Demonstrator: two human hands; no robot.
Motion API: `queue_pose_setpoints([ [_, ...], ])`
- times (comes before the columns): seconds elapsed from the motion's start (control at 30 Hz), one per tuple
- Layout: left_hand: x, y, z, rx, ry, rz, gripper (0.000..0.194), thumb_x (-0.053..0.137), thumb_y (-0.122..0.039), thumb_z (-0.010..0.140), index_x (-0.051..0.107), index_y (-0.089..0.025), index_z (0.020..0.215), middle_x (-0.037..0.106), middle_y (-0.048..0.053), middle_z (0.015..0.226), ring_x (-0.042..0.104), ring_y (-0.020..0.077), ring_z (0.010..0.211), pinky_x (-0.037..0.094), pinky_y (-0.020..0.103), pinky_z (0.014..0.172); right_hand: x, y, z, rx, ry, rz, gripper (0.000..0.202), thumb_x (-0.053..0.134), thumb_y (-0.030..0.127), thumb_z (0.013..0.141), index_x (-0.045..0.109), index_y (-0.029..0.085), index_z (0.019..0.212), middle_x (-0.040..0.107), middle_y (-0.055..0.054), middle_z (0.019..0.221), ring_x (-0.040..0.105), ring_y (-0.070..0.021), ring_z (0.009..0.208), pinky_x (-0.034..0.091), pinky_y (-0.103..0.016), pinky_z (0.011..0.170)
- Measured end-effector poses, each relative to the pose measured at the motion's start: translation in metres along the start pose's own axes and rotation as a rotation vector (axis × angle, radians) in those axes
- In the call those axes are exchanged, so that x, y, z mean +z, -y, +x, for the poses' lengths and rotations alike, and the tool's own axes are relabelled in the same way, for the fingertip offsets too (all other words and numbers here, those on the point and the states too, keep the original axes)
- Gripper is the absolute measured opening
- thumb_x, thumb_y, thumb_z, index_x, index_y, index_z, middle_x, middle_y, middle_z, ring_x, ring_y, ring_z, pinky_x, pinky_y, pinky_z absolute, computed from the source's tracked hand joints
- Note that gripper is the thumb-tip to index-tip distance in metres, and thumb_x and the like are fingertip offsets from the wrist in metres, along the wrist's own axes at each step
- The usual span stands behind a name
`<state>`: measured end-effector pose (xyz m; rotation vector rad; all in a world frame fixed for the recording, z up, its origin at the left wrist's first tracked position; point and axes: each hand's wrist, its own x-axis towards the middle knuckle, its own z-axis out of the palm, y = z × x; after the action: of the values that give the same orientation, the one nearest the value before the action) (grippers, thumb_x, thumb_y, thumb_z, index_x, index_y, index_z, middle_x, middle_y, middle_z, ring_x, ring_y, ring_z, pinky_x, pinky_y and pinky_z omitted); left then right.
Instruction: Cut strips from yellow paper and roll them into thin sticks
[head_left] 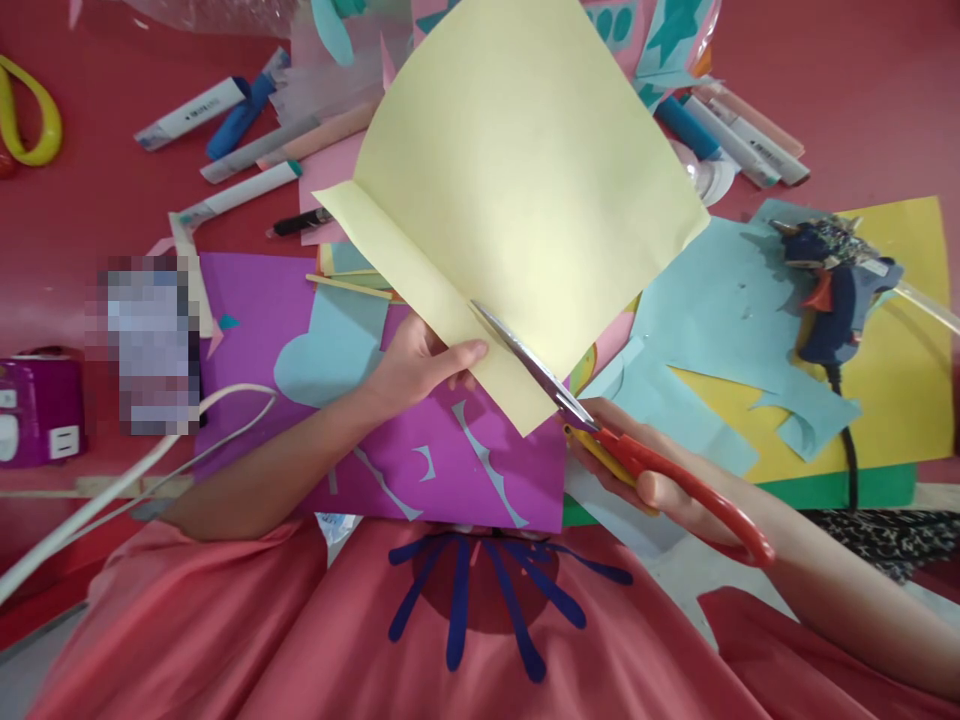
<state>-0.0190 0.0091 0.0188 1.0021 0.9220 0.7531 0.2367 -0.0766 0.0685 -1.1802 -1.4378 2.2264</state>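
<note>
One yellow sheet [525, 190], one pair of scissors [600, 430], two hands.

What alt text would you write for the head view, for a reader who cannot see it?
A person's right hand cuts a pale yellow sheet with red-handled scissors, while the left hand grips the sheet's folded edge. Below lie purple paper, light blue scraps, markers and a blue glue gun on a red table.
</note>
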Motion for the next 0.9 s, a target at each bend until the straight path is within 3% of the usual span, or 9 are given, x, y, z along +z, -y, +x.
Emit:
queue_pose_setpoints([
  [0.33,-0.002,0.0,0.002,0.052,0.026,-0.006,0.029,0.081,-0.033,0.072,0.056,-0.02,0.063,0.054,-0.005,0.047,0.05,0.0071,0.037,0.038,0.018,0.033,0.001,-0.016,0.003,0.04,-0.072,0.068,0.068,0.053,0.085,0.08,0.048,0.023,0.11,0.035,0.008,0.07,0.024,-0.0072,0.052,0.019,-0.023,0.041],
  [0.5,-0.004,0.001,0.002,0.05,0.052,0.023,0.032,0.082,-0.038,0.074,0.057,-0.02,0.065,0.057,-0.004,0.049,0.051,0.0083,0.037,0.043,0.022,0.036,0.002,-0.016,0.004,0.051,-0.091,0.068,0.063,0.056,0.081,0.082,0.046,0.024,0.105,0.036,0.008,0.068,0.023,-0.0063,0.049,0.019,-0.022,0.039],
  [0.67,-0.004,0.004,0.004,0.085,-0.057,-0.026,0.036,0.079,-0.05,0.074,0.055,-0.023,0.078,0.059,-0.005,0.056,0.054,0.0116,0.039,0.048,0.027,0.037,-0.004,-0.016,-0.001,0.07,-0.054,0.048,0.062,0.053,0.082,0.083,0.045,0.025,0.105,0.035,0.007,0.071,0.024,-0.0074,0.053,0.02,-0.022,0.04],
  [0.77,-0.003,0.004,0.005,0.155,-0.11,-0.012,0.028,0.07,-0.044,0.082,0.054,-0.022,0.073,0.056,-0.005,0.052,0.054,0.0107,0.038,0.047,0.025,0.038,-0.008,-0.017,-0.007,0.089,-0.065,0.012,0.065,0.05,0.084,0.083,0.046,0.025,0.108,0.035,0.006,0.071,0.026,-0.0089,0.055,0.022,-0.022,0.042],
  [0.9,-0.003,0.002,0.005,0.109,-0.093,0.049,0.029,0.071,-0.038,0.08,0.053,-0.02,0.065,0.054,-0.006,0.047,0.051,0.0071,0.036,0.042,0.019,0.036,-0.01,-0.013,-0.008,0.018,-0.091,-0.062,0.061,0.044,0.084,0.085,0.05,0.025,0.102,0.04,0.004,0.069,0.033,-0.0111,0.057,0.03,-0.024,0.048],
])
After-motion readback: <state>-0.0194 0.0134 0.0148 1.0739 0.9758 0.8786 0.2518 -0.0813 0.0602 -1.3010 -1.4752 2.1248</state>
